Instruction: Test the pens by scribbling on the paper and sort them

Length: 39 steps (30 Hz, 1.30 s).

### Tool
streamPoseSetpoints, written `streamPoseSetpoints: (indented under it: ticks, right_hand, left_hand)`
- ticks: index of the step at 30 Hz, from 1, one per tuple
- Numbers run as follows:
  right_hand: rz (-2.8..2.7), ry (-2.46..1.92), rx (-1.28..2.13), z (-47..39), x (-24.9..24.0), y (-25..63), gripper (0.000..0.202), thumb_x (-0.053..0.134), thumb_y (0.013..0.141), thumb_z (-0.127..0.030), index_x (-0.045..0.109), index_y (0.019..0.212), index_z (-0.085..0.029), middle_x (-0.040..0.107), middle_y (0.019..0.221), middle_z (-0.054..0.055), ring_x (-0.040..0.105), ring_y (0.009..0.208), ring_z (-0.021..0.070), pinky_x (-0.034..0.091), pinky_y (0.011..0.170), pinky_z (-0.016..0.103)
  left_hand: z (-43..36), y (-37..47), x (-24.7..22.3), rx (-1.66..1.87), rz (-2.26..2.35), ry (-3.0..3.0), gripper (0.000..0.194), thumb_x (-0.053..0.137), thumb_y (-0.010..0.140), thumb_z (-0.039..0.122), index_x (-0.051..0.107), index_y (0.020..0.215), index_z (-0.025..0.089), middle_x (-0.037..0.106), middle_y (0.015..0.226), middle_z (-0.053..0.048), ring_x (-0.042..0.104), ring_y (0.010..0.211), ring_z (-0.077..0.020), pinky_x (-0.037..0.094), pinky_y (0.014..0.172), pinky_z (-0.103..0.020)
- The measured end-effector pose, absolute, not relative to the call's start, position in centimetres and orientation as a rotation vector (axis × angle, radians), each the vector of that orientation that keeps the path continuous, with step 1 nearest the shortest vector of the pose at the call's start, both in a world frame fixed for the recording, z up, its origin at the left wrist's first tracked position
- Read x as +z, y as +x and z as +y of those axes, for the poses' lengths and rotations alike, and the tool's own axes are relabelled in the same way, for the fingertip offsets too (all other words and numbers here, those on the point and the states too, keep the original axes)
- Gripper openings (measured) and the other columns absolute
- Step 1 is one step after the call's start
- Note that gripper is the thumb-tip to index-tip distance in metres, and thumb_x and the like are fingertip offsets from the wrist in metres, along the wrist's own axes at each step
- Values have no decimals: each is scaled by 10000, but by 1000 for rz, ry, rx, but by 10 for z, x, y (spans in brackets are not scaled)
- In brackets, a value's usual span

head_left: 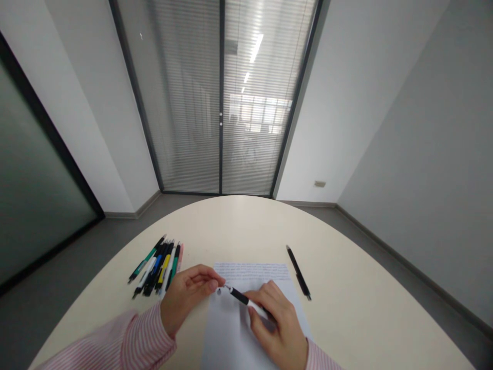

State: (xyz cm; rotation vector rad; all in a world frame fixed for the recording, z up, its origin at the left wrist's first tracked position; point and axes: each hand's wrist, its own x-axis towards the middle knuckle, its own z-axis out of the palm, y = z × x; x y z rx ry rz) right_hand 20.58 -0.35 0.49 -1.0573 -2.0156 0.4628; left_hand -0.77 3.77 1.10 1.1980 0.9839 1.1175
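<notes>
My right hand [275, 318] is closed around a white pen with a black grip [239, 296], which it holds tilted above the paper with its front end toward the left. A thin refill end [227, 287] sticks out of the pen's front and meets the pinched thumb and fingertips of my left hand [192, 290]. Just below those fingertips, a small dark piece [219, 291] shows against the paper; its kind is too small to tell. Under both hands lies a white sheet of paper [223, 339] with lines of handwriting across its top.
Several pens [157, 267] in green, blue, yellow, white and pink lie bunched on the left of the round cream table [239, 221]. A single black pen [298, 272] lies right of the paper. Beyond the table's far edge stands a glass partition with blinds [192, 128].
</notes>
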Motion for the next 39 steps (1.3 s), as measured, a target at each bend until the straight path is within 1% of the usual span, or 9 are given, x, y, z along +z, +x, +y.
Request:
streamPoseSetpoints:
  ticks: [6,15,22,24,27,29,33,37,39]
  right_hand:
    - [-2021,-1059,469,-3,7,206,217,479,849,-131,620,990,-217,592,781,43,539,775,205,414,670,338]
    - [-2051,-1051,460,-5,9,205,234,487,838,-128,623,1006,-218,585,771,41,536,772,205,412,660,337]
    - [-2091,-1016,422,-6,13,205,236,499,853,-147,620,1038,-229,581,767,41,542,764,203,418,664,336]
    - [-2089,-1005,420,-6,13,205,240,499,855,-147,617,1048,-230,585,772,42,543,769,203,420,669,337]
    - [-2082,-999,423,-6,13,205,245,486,861,-150,610,1059,-224,589,784,48,541,770,206,422,669,343]
    - [-2082,-999,425,-6,12,205,244,480,866,-153,609,1061,-222,589,787,51,538,768,207,421,672,347]
    - [-2052,-992,430,-4,8,205,241,480,869,-149,599,1064,-226,600,804,45,537,779,204,416,684,343]
    - [-1906,-1071,422,-3,-1,205,186,479,883,-166,595,1016,-225,593,767,22,542,740,187,419,646,309]
    - [-1843,-1119,420,-2,-5,205,157,483,885,-180,594,989,-220,583,735,9,541,698,175,421,622,294]
  left_hand:
    - [37,-8,11,1141,981,1190,214,762,668,299,659,761,136,737,799,-85,679,787,-212,521,734,-290]
    - [37,-5,12,1047,906,1228,235,801,622,291,655,721,135,739,809,-91,682,792,-200,529,755,-289]
    - [34,-4,10,1045,812,1317,248,797,625,324,667,703,128,724,837,-115,673,813,-221,534,769,-325]
    - [34,-3,10,1011,805,1340,266,799,613,317,675,748,125,722,859,-126,671,827,-231,536,766,-328]
    - [34,-4,10,1014,847,1314,371,803,591,258,658,910,135,722,852,-115,670,827,-227,536,740,-306]
    - [36,-5,11,1034,881,1327,339,777,610,228,645,909,138,717,834,-106,666,812,-221,533,730,-298]
    - [38,-9,6,1094,1004,1580,146,639,731,214,647,859,146,681,874,-91,641,790,-200,523,724,-298]
    - [39,-11,-9,1026,1212,2071,230,594,742,158,648,963,189,639,929,-68,601,794,-197,499,741,-320]
    - [40,-12,-17,949,1261,2205,229,602,736,156,655,954,202,634,904,-57,602,805,-205,497,745,-324]
